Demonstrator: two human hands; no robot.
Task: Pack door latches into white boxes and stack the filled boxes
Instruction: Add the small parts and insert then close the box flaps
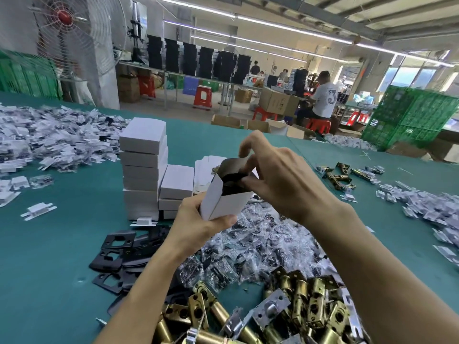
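My left grip [198,219] clamped the white box [223,203] above the surface [49,244]; my right grip [280,180] pinched at its open top. Stacked boxes [142,170] stood at ten o'clock, latches [298,306] at six.

Inside the white box [223,202] we see only darkness, with the right hand [280,180] and its fingers covering the mouth. Below the box, our brass latch pile [285,309] runs off the bottom edge.

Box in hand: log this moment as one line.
left hand grips box | right hand pinches box flap | stack behind box | latches piled in front
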